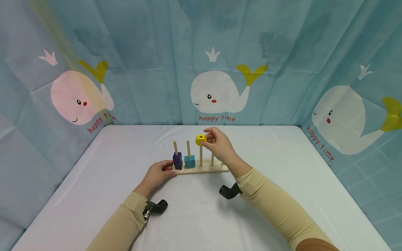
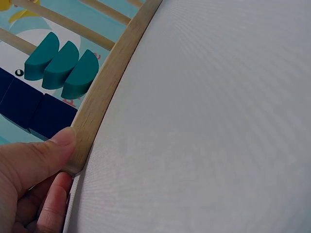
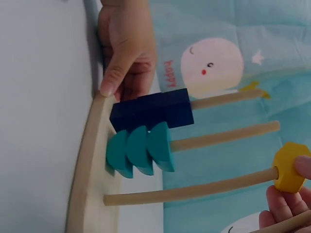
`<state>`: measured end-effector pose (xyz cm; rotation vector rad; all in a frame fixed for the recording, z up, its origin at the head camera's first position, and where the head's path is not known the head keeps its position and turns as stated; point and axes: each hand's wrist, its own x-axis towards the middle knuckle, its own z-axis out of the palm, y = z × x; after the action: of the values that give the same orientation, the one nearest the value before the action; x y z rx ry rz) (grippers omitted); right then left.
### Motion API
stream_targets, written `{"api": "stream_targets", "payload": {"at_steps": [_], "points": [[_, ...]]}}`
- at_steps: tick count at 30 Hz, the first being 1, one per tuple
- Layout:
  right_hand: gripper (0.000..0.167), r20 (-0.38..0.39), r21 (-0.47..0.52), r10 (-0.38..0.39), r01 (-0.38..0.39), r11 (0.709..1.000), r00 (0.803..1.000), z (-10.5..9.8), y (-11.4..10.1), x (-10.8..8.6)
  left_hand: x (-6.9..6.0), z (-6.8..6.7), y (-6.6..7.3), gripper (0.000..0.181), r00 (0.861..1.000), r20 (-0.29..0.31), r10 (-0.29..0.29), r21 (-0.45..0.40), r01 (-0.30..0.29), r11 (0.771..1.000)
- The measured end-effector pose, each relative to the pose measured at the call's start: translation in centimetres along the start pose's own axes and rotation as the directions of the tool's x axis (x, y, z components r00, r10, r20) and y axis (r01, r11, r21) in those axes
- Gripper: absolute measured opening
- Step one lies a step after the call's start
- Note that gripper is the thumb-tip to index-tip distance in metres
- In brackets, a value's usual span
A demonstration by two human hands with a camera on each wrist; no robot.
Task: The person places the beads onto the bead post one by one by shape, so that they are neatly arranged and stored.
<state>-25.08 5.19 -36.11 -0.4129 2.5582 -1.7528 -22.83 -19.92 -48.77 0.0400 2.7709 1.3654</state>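
Observation:
A wooden peg board (image 1: 204,170) stands on the table with upright pegs. Its leftmost peg carries stacked dark blue blocks (image 3: 151,109). Teal half-round blocks (image 2: 60,68) are stacked on the second peg. My left hand (image 1: 157,174) holds the board's left end, thumb on the front edge and fingers curled round the end. My right hand (image 1: 220,144) pinches a yellow hexagonal block (image 1: 200,140) between thumb and fingers. This block sits at the tip of the third peg (image 3: 194,192), which meets its hole. The right hand partly hides the pegs farther right.
A white cloth covers the table (image 1: 110,181). Behind and at both sides hangs a light blue curtain (image 1: 150,97) with whale prints. A black camera mount (image 1: 157,206) juts from the left wrist, and another black mount (image 1: 228,191) from the right.

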Motion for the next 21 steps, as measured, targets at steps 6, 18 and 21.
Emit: {"api": "stream_targets", "payload": {"at_steps": [6, 18, 21], "points": [[0.044, -0.033, 0.027, 0.048, -0.047, 0.999, 0.998, 0.4, 0.8, -0.2, 0.1, 0.0, 0.0, 0.054, 1.0, -0.002, 0.01, 0.006, -0.01, 1.0], [0.02, -0.085, 0.007, 0.093, -0.093, 0.996, 0.992, 0.9, 1.6, -0.4, 0.0, -0.1, 0.0, 0.055, 1.0, -0.006, 0.018, 0.025, -0.018, 1.0], [0.02, -0.089, 0.024, 0.102, -0.1, 0.995, 0.991, 1.0, 1.6, -0.4, 0.0, -0.1, 0.0, 0.055, 1.0, -0.008, 0.019, 0.027, -0.019, 0.999]]}}
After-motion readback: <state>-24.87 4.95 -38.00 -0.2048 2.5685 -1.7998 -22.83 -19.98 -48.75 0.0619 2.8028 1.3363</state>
